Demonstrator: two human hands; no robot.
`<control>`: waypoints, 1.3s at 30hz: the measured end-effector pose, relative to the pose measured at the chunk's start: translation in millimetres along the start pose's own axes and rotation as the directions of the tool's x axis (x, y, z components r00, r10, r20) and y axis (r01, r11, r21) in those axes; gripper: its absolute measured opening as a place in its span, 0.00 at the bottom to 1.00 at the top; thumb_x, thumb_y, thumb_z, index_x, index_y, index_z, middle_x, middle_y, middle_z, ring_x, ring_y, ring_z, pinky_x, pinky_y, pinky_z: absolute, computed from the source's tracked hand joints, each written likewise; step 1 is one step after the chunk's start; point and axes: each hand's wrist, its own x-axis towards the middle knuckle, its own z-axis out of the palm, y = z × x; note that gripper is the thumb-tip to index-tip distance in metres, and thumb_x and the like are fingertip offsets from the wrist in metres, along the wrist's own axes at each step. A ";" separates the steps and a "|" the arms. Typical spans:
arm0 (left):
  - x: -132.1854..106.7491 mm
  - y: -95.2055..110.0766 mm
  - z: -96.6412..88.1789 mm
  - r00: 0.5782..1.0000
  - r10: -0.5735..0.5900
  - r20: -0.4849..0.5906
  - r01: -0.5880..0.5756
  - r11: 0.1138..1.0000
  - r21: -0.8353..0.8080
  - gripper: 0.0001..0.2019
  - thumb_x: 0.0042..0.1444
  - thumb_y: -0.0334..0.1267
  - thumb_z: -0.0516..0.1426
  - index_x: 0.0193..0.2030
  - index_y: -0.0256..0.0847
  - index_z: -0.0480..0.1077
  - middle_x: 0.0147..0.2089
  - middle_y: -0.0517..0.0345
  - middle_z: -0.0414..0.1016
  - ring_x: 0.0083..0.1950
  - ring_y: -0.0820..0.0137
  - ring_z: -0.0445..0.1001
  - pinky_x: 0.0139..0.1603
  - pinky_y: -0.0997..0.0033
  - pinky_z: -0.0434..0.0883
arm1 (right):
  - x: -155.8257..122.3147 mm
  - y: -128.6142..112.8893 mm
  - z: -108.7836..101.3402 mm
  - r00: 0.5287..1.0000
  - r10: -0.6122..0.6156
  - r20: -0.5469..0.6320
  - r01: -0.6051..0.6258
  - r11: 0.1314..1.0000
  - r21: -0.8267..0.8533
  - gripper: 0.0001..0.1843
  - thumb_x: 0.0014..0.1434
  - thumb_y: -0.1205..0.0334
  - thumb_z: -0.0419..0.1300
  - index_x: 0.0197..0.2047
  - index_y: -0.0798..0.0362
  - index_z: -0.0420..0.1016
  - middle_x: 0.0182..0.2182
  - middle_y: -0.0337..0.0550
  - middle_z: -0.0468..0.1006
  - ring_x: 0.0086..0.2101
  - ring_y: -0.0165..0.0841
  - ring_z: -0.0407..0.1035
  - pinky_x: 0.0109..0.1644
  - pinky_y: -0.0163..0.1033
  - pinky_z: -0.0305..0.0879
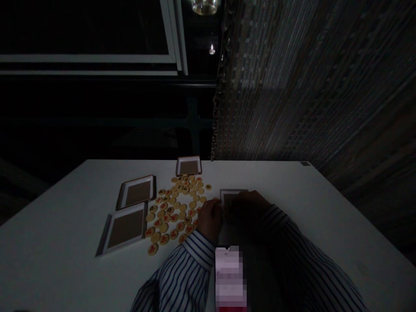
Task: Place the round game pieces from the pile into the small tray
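Note:
Many round wooden Chinese chess pieces, some with red or black characters and some blank side up, lie spread on the white table. My left hand is at their right edge, its fingers curled in; what they hold, if anything, is hidden. Beside it, my right hand reaches over a shallow box half with a pale rim and brown inside. Deep shadow hides the right hand's fingers. Both hands are close together at the box's near left part.
Two shallow box halves, one upper and one lower, lie left of the pieces. Another small box half is at the table's far edge. A lit, pixelated screen shows between my forearms. A string curtain hangs behind the table.

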 end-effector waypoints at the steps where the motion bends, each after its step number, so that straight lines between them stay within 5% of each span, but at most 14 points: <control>1: -0.1 0.1 -0.1 1.000 0.000 0.000 0.000 1.000 -0.001 0.12 0.52 0.28 0.50 0.41 0.34 0.70 0.41 0.48 0.74 0.45 0.67 0.71 0.49 0.62 0.68 | -0.2 0.2 -0.4 1.000 -0.003 0.004 0.003 1.000 -0.002 0.17 0.57 0.52 0.49 0.37 0.50 0.74 0.37 0.48 0.75 0.37 0.36 0.70 0.35 0.36 0.61; 39: 0.0 3.2 -1.4 1.000 -0.009 -0.005 0.009 1.000 0.005 0.12 0.51 0.29 0.50 0.41 0.36 0.70 0.41 0.49 0.74 0.44 0.67 0.72 0.48 0.63 0.69 | -0.7 -4.4 2.4 0.999 -0.037 -0.017 0.038 0.999 0.027 0.12 0.55 0.55 0.52 0.34 0.47 0.75 0.38 0.43 0.76 0.37 0.34 0.70 0.35 0.35 0.60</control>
